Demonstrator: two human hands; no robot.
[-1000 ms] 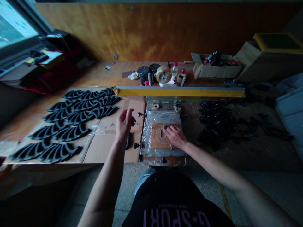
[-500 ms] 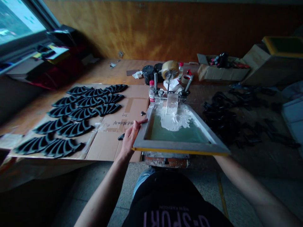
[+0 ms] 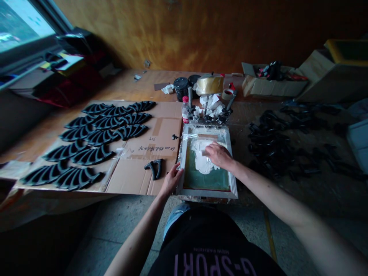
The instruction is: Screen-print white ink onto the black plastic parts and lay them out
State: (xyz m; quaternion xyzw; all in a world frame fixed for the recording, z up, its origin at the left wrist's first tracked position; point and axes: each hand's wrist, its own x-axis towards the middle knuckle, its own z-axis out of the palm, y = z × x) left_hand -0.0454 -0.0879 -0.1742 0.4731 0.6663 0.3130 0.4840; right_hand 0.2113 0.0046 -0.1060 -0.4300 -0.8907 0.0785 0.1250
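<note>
A silk-screen frame [image 3: 233, 180] lies flat in front of me, its green mesh partly covered by thick white ink [image 3: 202, 163]. My left hand [image 3: 174, 177] grips the frame's left edge near its front corner. Over the ink, my right hand [image 3: 219, 155] is closed around a squeegee [image 3: 206, 152], mostly hidden under the fingers. Behind the frame stand the metal posts of the hinge clamp [image 3: 190, 97]. Two curved black plastic parts [image 3: 155, 168] lie on the cardboard just left of my left hand.
Several rows of curved black parts [image 3: 93, 155] cover the cardboard [image 3: 132, 176] at left. A dark heap of black parts [image 3: 270, 142] is at right. A red-capped bottle [image 3: 185, 111], black tubs [image 3: 181, 89], tape roll [image 3: 211, 84] and open carton [image 3: 270, 90] stand behind.
The raised frame has come down flat. My right hand has moved from its right side onto the squeegee over the ink. My left hand has slid nearer along the left edge.
</note>
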